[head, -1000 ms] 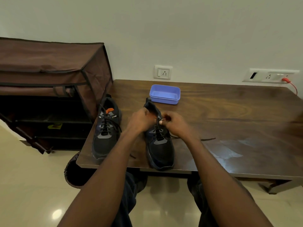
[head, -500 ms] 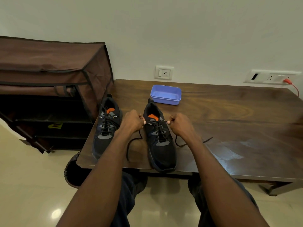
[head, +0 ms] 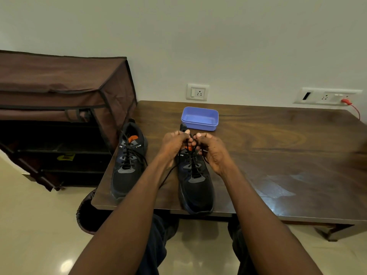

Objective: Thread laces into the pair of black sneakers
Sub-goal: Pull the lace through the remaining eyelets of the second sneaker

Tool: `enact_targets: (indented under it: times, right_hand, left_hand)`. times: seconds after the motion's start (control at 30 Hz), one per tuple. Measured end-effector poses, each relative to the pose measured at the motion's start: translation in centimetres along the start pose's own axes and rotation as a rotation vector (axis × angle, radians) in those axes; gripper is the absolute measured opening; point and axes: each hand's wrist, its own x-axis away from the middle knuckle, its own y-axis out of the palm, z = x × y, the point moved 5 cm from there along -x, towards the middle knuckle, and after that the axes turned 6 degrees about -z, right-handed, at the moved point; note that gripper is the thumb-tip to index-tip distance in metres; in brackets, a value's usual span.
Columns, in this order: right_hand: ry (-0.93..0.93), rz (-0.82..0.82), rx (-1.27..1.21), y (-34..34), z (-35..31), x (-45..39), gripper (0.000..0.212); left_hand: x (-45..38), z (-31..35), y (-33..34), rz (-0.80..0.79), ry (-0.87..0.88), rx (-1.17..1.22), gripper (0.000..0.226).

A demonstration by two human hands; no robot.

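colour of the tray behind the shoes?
Light blue-purple tray, plain, no pattern; seen in the head view.

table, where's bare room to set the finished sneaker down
The table is bare right of the blue plastic box, out to its right edge. A narrow strip lies between the two sneakers, crossed by a lace. Crowded: the left corner with the laced sneaker, and the middle, where both hands work.

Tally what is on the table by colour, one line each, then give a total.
Black: 2, the left sneaker and the right sneaker, whose lace both hands are working at
Blue: 1, the open plastic box behind the right sneaker
Total: 3
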Motion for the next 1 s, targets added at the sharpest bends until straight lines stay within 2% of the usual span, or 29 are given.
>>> enact_targets:
  times: [0.27,0.43,0.53,0.63,0.73,0.8,0.87,1.0]
  right_hand:
    - [0.012,0.087,-0.034,0.2,0.6,-0.7,0.033]
    - [0.028,0.132,0.064,0.1,0.8,-0.8,0.034]
    - [0.039,0.124,0.138,0.1,1.2,-1.0,0.037]
    - [0.068,0.099,0.189,0.2,1.4,-1.3,0.050]
    - [0.074,0.089,0.198,0.4,1.2,-1.3,0.058]
    - [0.053,0.119,0.203,0.3,1.3,-1.2,0.051]
    - [0.043,0.194,0.187,-0.1,1.6,-1.2,0.034]
    - [0.046,0.208,0.126,-0.3,2.0,-1.4,0.016]
  left_hand:
    - [-0.2,-0.4,0.6,-0.038,0.147,-0.177,0.012]
    - [0.1,-0.3,0.8,-0.029,0.205,-0.281,0.020]
    - [0.5,-0.2,1.7,-0.085,0.191,-0.311,0.028]
    - [0.6,-0.4,2.2,-0.150,0.177,-0.309,0.026]
    - [0.2,-0.7,1.4,-0.094,0.163,-0.320,0.025]
    - [-0.2,-1.0,0.6,0.005,0.167,-0.259,0.026]
    - [-0.4,-1.6,0.1,0.074,0.127,-0.103,0.022]
    - [-0.4,-2.3,-0.2,0.054,0.003,0.155,0.010]
